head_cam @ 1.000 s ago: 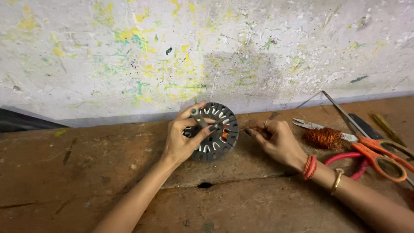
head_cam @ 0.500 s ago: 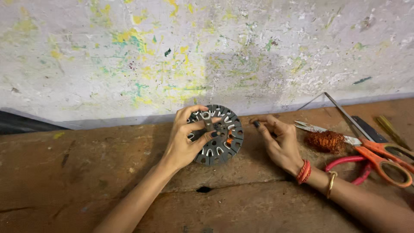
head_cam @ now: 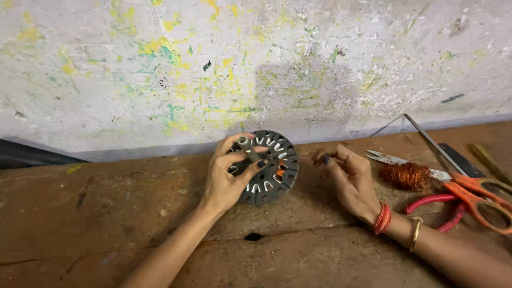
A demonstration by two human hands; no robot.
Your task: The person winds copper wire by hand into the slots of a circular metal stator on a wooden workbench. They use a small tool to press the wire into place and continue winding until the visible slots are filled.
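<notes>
Left hand (head_cam: 226, 178) clamped on round slotted steel stator core (head_cam: 269, 169), tilted on rough wooden bench (head_cam: 106, 224). Right hand (head_cam: 349, 178) fingertips pinched together, content unclear. Tangled copper wire (head_cam: 406, 176) and orange-handled scissors (head_cam: 474, 192) nearby.

A workshop: scarred wooden bench (head_cam: 106, 224), paint-spattered wall (head_cam: 160, 69), scissors (head_cam: 469, 192).

A whitish wall (head_cam: 320, 64), chipped and spattered with yellow and green paint, fills the upper half. Below it lies a worn brown counter (head_cam: 106, 224) with cracks and a small dark hole (head_cam: 253, 236). Lighting is even and dim.
</notes>
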